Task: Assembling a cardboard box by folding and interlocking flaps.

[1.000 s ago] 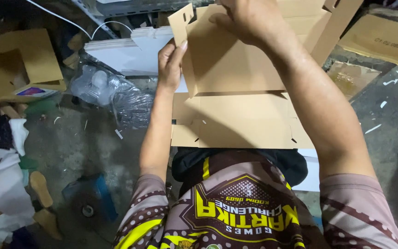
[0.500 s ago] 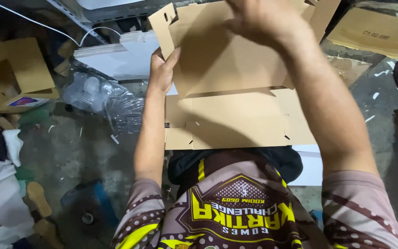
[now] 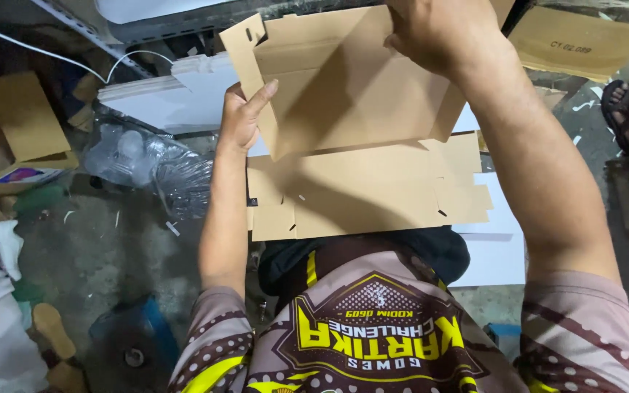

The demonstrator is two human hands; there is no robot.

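At the bottom of the frame is my patterned jersey [image 3: 373, 335], with my forearms reaching up from either side. Just above it, at centre, a flat die-cut cardboard blank [image 3: 362, 193] rests across my lap, its slotted tabs pointing to the lower left and right. The upper panel [image 3: 343, 87] is folded up toward me along a crease. My left hand [image 3: 240, 120], left of centre, has its fingers loosely curled with the thumb pressed flat against that panel's left edge, beneath a notched flap [image 3: 242, 36]. My right hand [image 3: 438, 33], at top centre, is closed over the panel's top edge, fingers wrapped behind where I cannot see them. To fold it cleanly, I judge I should keep both hands level and press along the crease so the panel stands square. Farther off, crumpled clear plastic [image 3: 147, 164] lies at left, with white sheets [image 3: 161, 94] beyond and more cardboard [image 3: 584, 44] at upper right.
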